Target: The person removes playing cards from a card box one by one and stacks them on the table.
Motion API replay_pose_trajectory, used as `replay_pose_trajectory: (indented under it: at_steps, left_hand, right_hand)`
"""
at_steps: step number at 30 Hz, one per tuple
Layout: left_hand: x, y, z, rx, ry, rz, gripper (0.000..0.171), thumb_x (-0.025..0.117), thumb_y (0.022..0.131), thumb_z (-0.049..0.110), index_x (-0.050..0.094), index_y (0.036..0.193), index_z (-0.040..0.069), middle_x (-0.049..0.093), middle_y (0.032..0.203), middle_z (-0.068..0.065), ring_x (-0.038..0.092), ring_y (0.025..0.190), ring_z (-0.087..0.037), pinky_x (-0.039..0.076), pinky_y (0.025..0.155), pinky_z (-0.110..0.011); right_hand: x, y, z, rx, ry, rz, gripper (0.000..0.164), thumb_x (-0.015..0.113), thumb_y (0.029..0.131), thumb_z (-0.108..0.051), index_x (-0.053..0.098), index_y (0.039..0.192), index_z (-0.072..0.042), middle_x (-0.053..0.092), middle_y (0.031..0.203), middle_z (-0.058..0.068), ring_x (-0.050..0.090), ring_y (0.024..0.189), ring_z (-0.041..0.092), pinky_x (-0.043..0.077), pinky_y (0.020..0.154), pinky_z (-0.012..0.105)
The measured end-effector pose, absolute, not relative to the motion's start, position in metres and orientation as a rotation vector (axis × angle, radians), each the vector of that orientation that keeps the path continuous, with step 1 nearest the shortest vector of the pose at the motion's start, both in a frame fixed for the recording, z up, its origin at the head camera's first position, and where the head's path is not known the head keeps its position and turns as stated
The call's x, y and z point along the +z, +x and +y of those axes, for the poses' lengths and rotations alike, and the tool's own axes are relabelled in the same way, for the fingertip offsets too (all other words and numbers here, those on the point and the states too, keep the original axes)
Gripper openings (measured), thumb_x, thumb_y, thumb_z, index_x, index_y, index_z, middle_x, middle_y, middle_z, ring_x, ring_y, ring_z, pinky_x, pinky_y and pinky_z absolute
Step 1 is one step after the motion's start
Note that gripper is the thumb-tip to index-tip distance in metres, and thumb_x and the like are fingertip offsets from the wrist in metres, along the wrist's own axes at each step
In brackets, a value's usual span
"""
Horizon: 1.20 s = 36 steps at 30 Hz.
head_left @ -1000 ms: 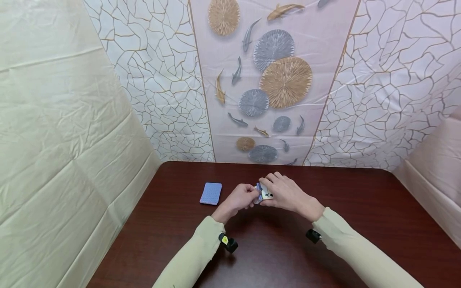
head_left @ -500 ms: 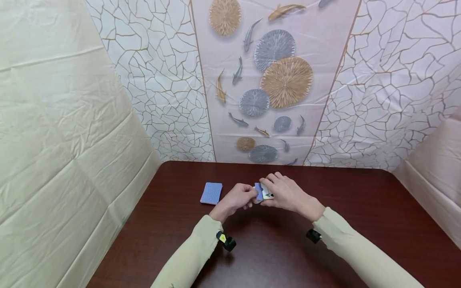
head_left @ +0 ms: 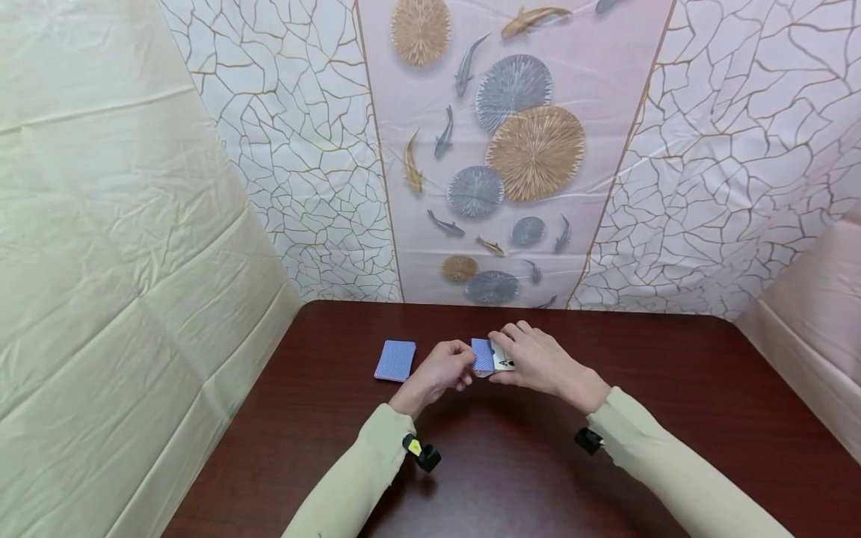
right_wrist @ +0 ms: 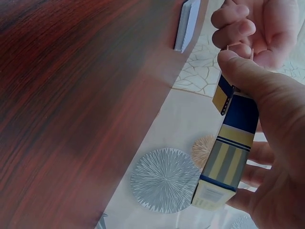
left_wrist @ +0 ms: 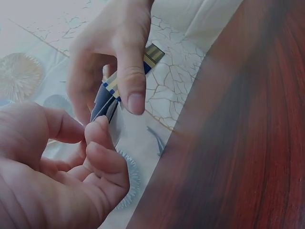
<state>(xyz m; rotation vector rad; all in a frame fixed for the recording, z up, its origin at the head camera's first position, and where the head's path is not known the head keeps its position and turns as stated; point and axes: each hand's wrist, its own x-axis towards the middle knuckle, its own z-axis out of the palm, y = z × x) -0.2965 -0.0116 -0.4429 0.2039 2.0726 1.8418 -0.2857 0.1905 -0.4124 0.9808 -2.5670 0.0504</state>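
My right hand [head_left: 539,362] grips a card box [head_left: 501,360] above the table, thumb on one narrow side and fingers on the other. The box shows an ace on its face and blue, gold and striped sides [right_wrist: 236,129] in the right wrist view. Blue-backed playing cards [head_left: 482,354] stick out of its left end; how many cannot be told. At that end my left hand [head_left: 441,371] pinches their edge between thumb and fingertips, seen close in the left wrist view. A stack of blue-backed cards [head_left: 394,361] lies face down on the table, left of my left hand.
The dark red-brown table [head_left: 498,463] runs back to a patterned cloth wall [head_left: 336,187]. Pale fabric [head_left: 134,261] hangs along the left side, with more on the right. Both wrists carry small black cameras.
The blue-backed cards stick further out of the box's left end. My left hand has shifted slightly left, while my right hand and the box have edged right.
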Motion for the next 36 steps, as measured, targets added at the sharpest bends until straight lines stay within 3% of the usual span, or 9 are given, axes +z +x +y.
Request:
replay_pose_trajectory:
  at_steps: [14, 20, 27, 36]
  left_hand:
    - [-0.438, -0.293, -0.019, 1.911, 0.187, 1.903, 0.007, 0.046, 0.094, 0.009, 0.05, 0.1, 0.007, 0.072, 0.087, -0.014, 0.06, 0.057, -0.012, 0.04, 0.049, -0.021]
    - [-0.439, -0.293, -0.018, 1.92, 0.204, 1.869, 0.009, 0.046, 0.092, 0.009, 0.049, 0.1, 0.007, 0.074, 0.084, -0.01, 0.063, 0.058, -0.012, 0.041, 0.049, -0.02]
    - [-0.438, -0.294, -0.026, 1.902, 0.218, 1.896, 0.012, 0.045, 0.096, 0.012, 0.051, 0.105, 0.006, 0.072, 0.103, -0.024, 0.068, 0.063, -0.013, 0.044, 0.051, -0.021]
    - [-0.436, -0.294, -0.031, 1.973, 0.198, 1.894, 0.01, 0.044, 0.099, 0.01, 0.046, 0.107, 0.007, 0.075, 0.088, -0.011, 0.069, 0.063, -0.012, 0.045, 0.051, -0.02]
  right_hand:
    - [-0.412, -0.286, 0.189, 0.065, 0.972, -2.575, 0.072, 0.08, 0.074, -0.052, 0.06, 0.127, -0.008, 0.062, 0.107, 0.007, 0.055, 0.097, 0.025, 0.051, 0.073, 0.039]
    - [-0.412, -0.286, 0.188, 0.078, 0.971, -2.592, 0.071, 0.08, 0.075, -0.051, 0.06, 0.127, -0.007, 0.062, 0.108, 0.008, 0.055, 0.098, 0.026, 0.051, 0.073, 0.039]
    - [-0.413, -0.287, 0.19, 0.072, 0.971, -2.571, 0.072, 0.081, 0.074, -0.052, 0.06, 0.126, -0.007, 0.062, 0.108, 0.008, 0.056, 0.098, 0.026, 0.052, 0.073, 0.04]
    - [-0.411, -0.287, 0.193, 0.081, 0.963, -2.555, 0.071, 0.081, 0.074, -0.052, 0.06, 0.126, -0.008, 0.062, 0.107, 0.007, 0.056, 0.097, 0.025, 0.052, 0.073, 0.039]
